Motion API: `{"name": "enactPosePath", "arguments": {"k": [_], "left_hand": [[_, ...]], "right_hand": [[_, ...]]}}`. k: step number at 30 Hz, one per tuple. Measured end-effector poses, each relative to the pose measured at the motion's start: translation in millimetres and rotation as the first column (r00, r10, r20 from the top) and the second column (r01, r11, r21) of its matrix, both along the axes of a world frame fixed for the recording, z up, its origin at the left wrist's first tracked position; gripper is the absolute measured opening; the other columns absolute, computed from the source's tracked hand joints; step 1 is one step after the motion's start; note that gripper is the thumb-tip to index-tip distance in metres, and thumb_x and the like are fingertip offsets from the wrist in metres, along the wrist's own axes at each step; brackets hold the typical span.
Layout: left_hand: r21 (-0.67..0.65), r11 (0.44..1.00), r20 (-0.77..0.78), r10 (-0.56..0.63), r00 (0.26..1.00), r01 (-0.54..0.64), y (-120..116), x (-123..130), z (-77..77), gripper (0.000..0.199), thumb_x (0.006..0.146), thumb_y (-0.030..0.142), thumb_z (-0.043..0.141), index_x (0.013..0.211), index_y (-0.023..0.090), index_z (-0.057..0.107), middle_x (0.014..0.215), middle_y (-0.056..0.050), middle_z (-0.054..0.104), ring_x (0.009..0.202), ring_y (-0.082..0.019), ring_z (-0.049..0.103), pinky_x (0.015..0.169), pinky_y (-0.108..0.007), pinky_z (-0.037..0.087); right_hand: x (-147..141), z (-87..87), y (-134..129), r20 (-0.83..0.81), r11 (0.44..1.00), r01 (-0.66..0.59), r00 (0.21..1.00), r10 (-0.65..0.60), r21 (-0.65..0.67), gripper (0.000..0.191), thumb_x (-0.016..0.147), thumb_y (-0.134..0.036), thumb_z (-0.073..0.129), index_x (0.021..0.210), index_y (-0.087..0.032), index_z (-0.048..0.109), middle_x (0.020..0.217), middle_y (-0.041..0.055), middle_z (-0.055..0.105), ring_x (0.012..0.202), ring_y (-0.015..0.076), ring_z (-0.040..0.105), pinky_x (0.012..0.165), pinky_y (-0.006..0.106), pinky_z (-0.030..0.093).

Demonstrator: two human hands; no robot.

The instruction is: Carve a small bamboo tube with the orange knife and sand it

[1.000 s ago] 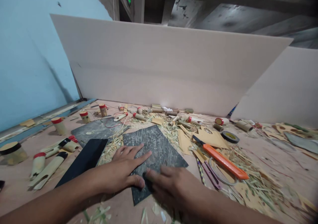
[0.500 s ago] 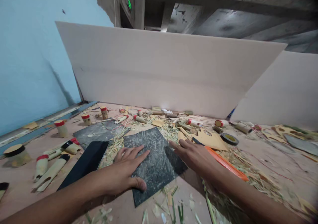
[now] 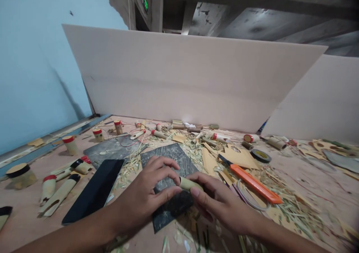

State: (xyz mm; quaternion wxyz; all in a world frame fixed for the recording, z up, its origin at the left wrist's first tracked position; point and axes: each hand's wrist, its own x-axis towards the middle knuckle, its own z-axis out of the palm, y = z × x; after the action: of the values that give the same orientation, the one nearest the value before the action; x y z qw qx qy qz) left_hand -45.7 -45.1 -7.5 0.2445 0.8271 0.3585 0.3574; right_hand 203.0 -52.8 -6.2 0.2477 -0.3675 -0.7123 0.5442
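A short pale-green bamboo tube point(image 3: 189, 185) is held between my hands, above a dark scratched sheet point(image 3: 174, 155). My right hand point(image 3: 214, 197) is closed around the tube's right end, its thumb lying along the near side. At the other end, the curled fingers and thumb of my left hand point(image 3: 158, 180) pinch the tube. An orange-handled utility knife point(image 3: 255, 183) lies just right of my right hand, blade pointing to the upper left. Beside my left forearm rests a black phone-like slab point(image 3: 95, 189).
Bamboo pieces with red or black bands point(image 3: 60, 195) stand and lie on the left. Shavings and cut tan card point(image 3: 241, 157) cover the middle, near a roll of black tape point(image 3: 260, 155). A tall white panel point(image 3: 185, 81) closes off the back.
Both hands were spread flat over the dark sheet. They have lifted and drawn together, and a bamboo tube is now between their fingers. The knife is more fully uncovered.
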Motion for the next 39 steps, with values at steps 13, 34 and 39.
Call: {"name": "enactPosePath", "arguments": {"k": [13,34,39], "left_hand": [[-0.148,0.988,0.073,-0.034,0.997,0.044,3.4,0.9,-4.8,0.008,0.098,0.037,0.066,0.1,0.032,0.071,0.13,0.001,0.058,0.125,-0.021,0.051,0.108,-0.035,0.035],[-0.183,0.983,0.098,-0.009,0.995,0.027,5.4,1.5,-1.3,0.012,0.097,0.038,0.067,0.096,0.03,0.075,0.127,-0.002,0.061,0.122,-0.022,0.055,0.108,-0.036,0.038],[-0.241,0.969,0.127,-0.022,0.992,0.053,5.9,2.3,-6.6,0.011,0.093,0.038,0.071,0.091,0.029,0.076,0.125,-0.002,0.061,0.121,-0.022,0.056,0.109,-0.036,0.038]], "right_hand": [[-1.6,-3.2,-4.6,0.089,0.926,0.086,0.988,-0.127,0.367,0.015,0.102,-0.035,0.058,0.11,-0.023,0.053,0.096,-0.0005,0.056,0.082,0.0154,0.048,0.071,0.028,0.04],[-1.1,-2.6,-3.5,-0.037,0.99,0.064,0.997,-0.07,-0.127,0.042,0.1,-0.061,0.053,0.115,-0.022,0.055,0.078,-0.0046,0.053,0.055,0.0087,0.043,0.049,0.022,0.036],[0.5,9.8,-2.1,0.094,0.995,0.067,0.993,-0.074,0.067,0.039,0.103,-0.056,0.051,0.104,-0.021,0.068,0.08,-0.0009,0.062,0.067,0.0128,0.053,0.06,0.025,0.042]]}}
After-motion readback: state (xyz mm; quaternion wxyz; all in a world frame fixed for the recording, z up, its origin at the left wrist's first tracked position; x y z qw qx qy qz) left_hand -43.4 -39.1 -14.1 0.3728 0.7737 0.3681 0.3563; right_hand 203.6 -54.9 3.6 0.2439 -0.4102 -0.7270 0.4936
